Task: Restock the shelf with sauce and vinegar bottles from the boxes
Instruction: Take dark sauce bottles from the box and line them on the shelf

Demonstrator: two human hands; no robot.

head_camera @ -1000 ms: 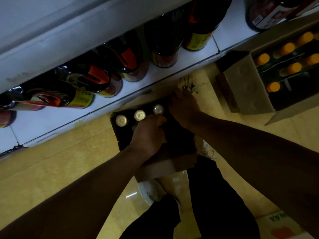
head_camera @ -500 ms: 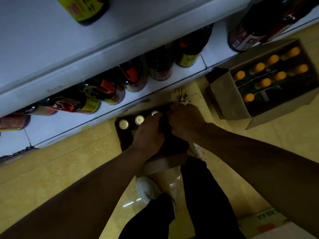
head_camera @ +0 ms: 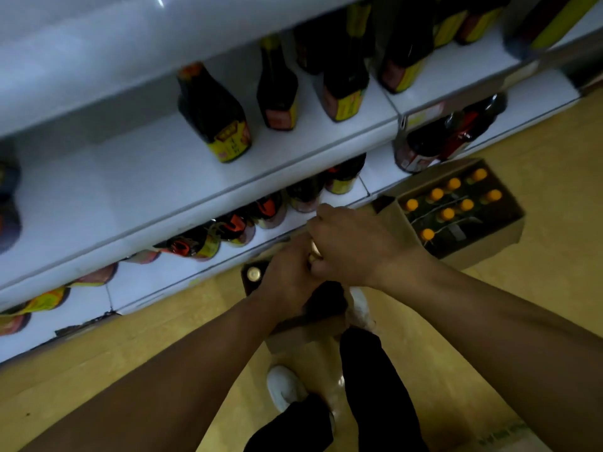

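My left hand point(head_camera: 287, 275) and my right hand point(head_camera: 352, 246) are pressed together above an open cardboard box point(head_camera: 293, 334) on the floor by my feet. Each hand curls round the top of a dark sauce bottle. A gold cap point(head_camera: 315, 252) shows between the two hands, and the dark bottle bodies point(head_camera: 326, 298) hang below them. One more gold-capped bottle point(head_camera: 254, 273) stands in the box at its left corner. The white shelf point(head_camera: 130, 177) in front holds dark bottles with yellow labels point(head_camera: 215, 115), and its lowest level holds several red-capped bottles point(head_camera: 235, 223).
A second open cardboard box point(head_camera: 499, 236) with several orange-capped bottles stands on the floor to the right, against the shelf base. My white shoes point(head_camera: 284, 386) and dark trouser legs are just below the near box. The floor is yellow tile.
Both hands have risen out of the box with bottles. Two of the three gold caps seen in the box earlier are gone from it. The camera has tilted up, showing more shelf levels.
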